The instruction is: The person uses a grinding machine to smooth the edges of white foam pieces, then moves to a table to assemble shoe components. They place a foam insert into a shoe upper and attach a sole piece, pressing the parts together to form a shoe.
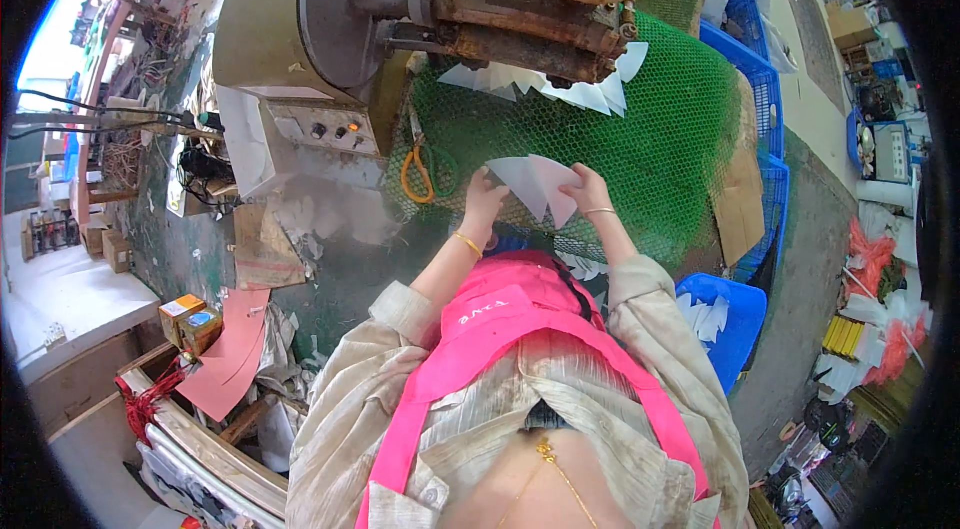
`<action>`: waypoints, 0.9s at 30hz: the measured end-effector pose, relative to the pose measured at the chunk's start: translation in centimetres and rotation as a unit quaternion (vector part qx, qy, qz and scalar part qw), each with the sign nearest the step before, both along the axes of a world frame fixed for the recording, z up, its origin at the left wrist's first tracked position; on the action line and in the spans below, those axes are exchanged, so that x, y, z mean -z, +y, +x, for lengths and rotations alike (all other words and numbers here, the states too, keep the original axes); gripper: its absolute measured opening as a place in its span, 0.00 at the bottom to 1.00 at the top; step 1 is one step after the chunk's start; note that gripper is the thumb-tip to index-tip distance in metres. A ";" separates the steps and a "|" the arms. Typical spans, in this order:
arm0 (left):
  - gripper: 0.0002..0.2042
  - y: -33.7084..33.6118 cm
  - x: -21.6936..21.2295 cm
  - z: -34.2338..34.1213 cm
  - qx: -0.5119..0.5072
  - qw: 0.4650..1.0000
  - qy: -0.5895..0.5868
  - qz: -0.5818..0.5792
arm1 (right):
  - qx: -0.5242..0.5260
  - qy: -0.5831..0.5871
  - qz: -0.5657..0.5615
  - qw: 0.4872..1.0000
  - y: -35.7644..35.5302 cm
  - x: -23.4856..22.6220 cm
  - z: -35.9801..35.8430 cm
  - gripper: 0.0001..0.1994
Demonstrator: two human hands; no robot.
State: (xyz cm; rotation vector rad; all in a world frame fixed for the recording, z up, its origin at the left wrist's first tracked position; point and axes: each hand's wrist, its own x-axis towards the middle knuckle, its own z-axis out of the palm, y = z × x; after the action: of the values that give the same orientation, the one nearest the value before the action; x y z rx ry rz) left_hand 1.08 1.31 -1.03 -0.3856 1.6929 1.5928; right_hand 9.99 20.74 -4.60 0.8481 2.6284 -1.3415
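Observation:
Both my hands hold a fan of thin white pointed sheet pieces [537, 183] just above the near edge of a green mesh net [650, 144]. My left hand [483, 203] pinches the left corner of the pieces. At the right corner, the fingers of my right hand [589, 192] are closed on them. More white pointed pieces [605, 94] lie on the net beneath the machine's roller head [520, 14]. A pair of scissors [414, 175] with orange handles rests left of my left hand.
A grey-green machine housing [258, 29] with a knobbed control panel [325, 129] stands at the far left. Blue crates [760, 89] line the net's right side, beside a cardboard sheet [738, 214]. A blue bin [738, 304] with white pieces sits right of my right arm.

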 end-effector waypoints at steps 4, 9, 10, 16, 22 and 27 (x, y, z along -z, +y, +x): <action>0.29 0.3 -2.4 1.1 -0.016 0.968 0.037 0.248 | 0.027 0.049 -0.234 0.971 -1.6 -5.8 1.6 0.19; 0.25 1.4 -8.2 -0.8 -0.090 0.900 0.001 0.426 | 0.115 0.146 -0.345 0.920 -5.4 -13.6 -1.0 0.16; 0.22 2.0 -10.1 -1.0 -0.163 0.894 0.027 0.416 | 0.080 0.191 -0.240 0.948 -5.9 -13.4 -1.1 0.14; 0.17 0.3 -15.1 -1.7 -0.041 0.915 0.352 0.193 | 0.107 0.159 -0.266 0.945 -6.4 -17.5 -3.0 0.08; 0.12 0.1 -15.3 -3.4 -0.242 0.920 0.167 0.260 | 0.039 0.239 -0.139 0.960 -6.4 -18.7 -4.4 0.11; 0.15 -0.4 -15.5 -3.7 -0.207 0.932 0.130 0.266 | 0.011 0.191 -0.237 0.953 -4.9 -19.6 -5.3 0.13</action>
State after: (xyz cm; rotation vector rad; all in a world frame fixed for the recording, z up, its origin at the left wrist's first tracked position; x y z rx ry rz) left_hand -2.67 0.87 14.46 -0.2693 1.3306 2.4231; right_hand 4.67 15.84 14.98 0.5920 2.3512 -2.2078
